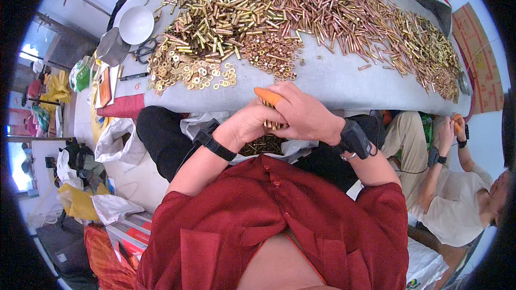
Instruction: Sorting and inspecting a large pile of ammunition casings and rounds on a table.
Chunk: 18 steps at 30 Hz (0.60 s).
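Observation:
My left hand point(248, 122) and my right hand point(307, 114) are closed together in front of me, just off the table's near edge. Between them shows a cluster of small brass-coloured metal pieces point(274, 125), mostly covered by fingers. An orange finger cover point(267, 96) sits on a digit, apparently of the right hand. Below the hands, an open white bag in my lap holds dark brass-coloured metal parts point(262, 146). Closest on the table lie a heap of hex nuts point(271, 53) and, to its left, loose flat washers point(199, 75). Behind them spreads a large pile of metal sleeves and rods point(301, 5).
A white bowl point(136, 25), black-handled scissors point(145, 50) and a black pen point(133, 76) lie at the table's left. White bags point(119, 142) stand on the floor at left. On the right sits a co-worker point(454, 193), hands near the table edge.

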{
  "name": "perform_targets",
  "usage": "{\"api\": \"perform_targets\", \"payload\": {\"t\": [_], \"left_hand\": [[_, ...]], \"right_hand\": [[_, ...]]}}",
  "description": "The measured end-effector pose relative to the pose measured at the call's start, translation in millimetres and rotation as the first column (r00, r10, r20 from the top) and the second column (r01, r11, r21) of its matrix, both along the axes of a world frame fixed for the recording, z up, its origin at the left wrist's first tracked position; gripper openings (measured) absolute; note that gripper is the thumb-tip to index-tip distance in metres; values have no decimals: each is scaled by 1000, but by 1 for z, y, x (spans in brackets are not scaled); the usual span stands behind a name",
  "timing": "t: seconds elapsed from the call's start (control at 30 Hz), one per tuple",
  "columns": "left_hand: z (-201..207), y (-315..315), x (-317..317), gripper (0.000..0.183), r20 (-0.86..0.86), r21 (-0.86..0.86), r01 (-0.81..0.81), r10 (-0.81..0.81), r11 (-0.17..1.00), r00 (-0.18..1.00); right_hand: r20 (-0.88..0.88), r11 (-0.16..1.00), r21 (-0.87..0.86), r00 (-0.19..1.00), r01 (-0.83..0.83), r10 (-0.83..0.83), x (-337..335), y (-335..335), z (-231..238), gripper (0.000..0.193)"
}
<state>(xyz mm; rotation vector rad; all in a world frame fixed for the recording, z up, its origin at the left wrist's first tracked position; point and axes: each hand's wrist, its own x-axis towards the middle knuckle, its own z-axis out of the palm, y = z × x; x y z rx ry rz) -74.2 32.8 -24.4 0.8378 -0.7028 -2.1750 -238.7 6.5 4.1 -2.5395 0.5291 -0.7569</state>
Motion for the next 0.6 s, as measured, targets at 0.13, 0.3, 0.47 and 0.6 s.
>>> {"api": "perform_targets", "payload": {"t": [0.13,0.3,0.47,0.6], "left_hand": [[-5,27,-4,40,-116,173,-16,36,985,993],[8,54,-2,34,-350,296,153,-42,943,936],[-4,70,-6,29,-173,212,-37,75,976,982],[-19,67,8,28,-79,145,-122,135,982,988]], "right_hand": [[-49,997,78,998,-26,30,-3,22,1,74],[-56,991,133,998,-2,10,-2,46,8,74],[-56,986,161,998,34,-25,1,58,-4,81],[51,942,334,997,39,-59,7,49,11,80]]}}
